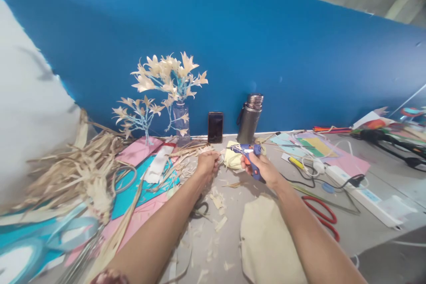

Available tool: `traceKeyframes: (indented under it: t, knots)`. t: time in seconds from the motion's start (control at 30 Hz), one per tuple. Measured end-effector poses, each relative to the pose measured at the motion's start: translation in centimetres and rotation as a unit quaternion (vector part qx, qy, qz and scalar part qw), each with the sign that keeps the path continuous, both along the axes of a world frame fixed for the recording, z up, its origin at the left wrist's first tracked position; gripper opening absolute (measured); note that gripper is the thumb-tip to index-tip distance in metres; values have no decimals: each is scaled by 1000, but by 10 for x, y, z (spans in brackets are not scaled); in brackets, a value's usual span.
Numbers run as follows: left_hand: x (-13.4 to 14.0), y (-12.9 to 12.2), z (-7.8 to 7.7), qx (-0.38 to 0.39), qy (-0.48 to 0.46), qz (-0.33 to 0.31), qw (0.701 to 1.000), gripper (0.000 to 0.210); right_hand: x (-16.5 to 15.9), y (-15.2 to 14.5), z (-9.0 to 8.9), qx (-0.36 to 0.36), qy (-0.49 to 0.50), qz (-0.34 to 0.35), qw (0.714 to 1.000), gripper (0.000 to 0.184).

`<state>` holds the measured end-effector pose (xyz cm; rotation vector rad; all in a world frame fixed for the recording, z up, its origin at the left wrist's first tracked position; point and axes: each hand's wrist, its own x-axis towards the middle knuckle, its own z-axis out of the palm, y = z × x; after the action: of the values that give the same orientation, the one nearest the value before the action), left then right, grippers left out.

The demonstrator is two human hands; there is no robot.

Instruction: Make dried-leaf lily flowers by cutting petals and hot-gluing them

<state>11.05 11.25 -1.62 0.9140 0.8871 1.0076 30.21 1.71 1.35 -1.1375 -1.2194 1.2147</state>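
Note:
My right hand (258, 166) is wrapped around a blue glue gun (248, 148) with an orange trigger, its nozzle turned toward the left. To the left of the nozzle, my left hand (208, 164) is closed in a pinch; something small and pale may be at its fingertips, too small to name. A pale yellow piece (234, 159) lies under the front of the glue gun. Below the hands, pale scraps (218, 199) are scattered over the table. A cream-coloured flat piece (266, 239) lies near my right forearm.
Pale husk flowers (169, 73) stand in a clear vase (180, 120) beside a phone (215, 128) and a metal flask (250, 117). Dried husks (73, 164) and blue tape rolls (23, 253) fill the left. Right are a power strip (362, 197) and red-handled scissors (321, 215).

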Motion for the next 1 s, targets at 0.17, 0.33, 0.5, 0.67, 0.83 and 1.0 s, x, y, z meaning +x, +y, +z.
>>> traceKeyframes:
  t: [0.17, 0.33, 0.5, 0.67, 0.83, 1.0]
  knots:
    - [-1, -1, 1, -8, 0, 16, 1000, 22, 1, 1, -1, -1, 9, -8, 1000, 55]
    - [-3, 1, 2, -13, -7, 15, 1000, 23, 0, 0, -1, -4, -8, -2, 1000, 54]
    - [-2, 0, 3, -13, -11, 16, 1000, 23, 0, -1, 4, -7, -21, -16, 1000, 55]
    - [-1, -1, 3, -5, -10, 11, 1000, 22, -5, -2, 5, 9, -48, 2, 999, 57]
    - [0, -4, 6, 13, -14, 16, 1000, 21, -11, -3, 3, 15, -63, 19, 998, 57]
    - [1, -5, 10, 22, -18, 15, 999, 20, -11, -1, 1, 13, -65, 10, 998, 57]
